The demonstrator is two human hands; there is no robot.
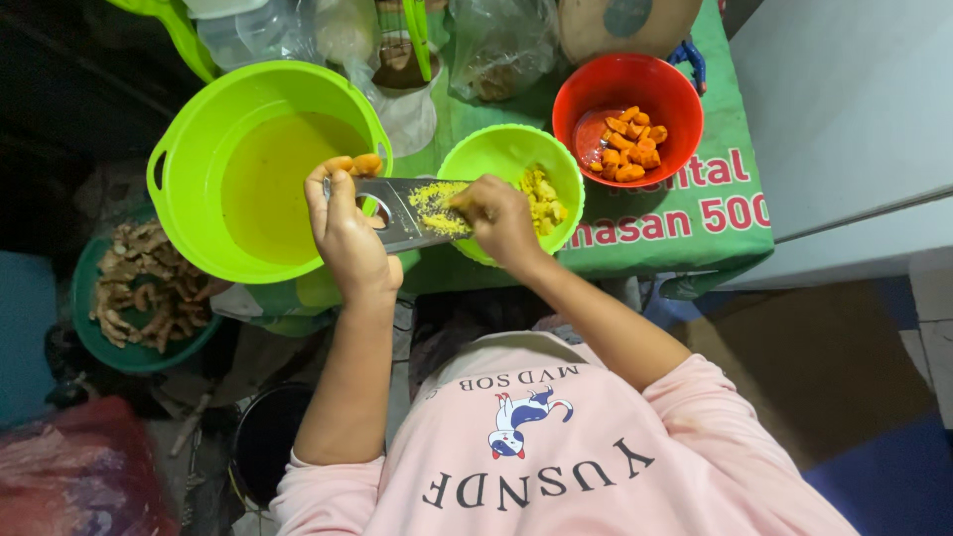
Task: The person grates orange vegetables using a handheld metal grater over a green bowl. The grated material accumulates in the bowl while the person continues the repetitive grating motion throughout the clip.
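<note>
My left hand (344,230) grips one end of a flat metal grater (402,210), fingertips stained orange. The grater lies across the rim of a small lime-green bowl (501,149) that holds yellow gratings. My right hand (499,216) presses a small piece of yellow root against the grater's face; the piece is mostly hidden under the fingers. A heap of yellow shavings (437,203) sits on the grater between my hands. Beyond, to the right, a red bowl (596,89) holds several peeled orange root pieces (628,147).
A large lime-green basin (189,149) with yellowish liquid stands at the left. Lower left, a dark green basket (94,333) holds unpeeled brown roots. Plastic bags and containers (397,50) crowd the table's far side. A green printed cloth (685,213) covers the table.
</note>
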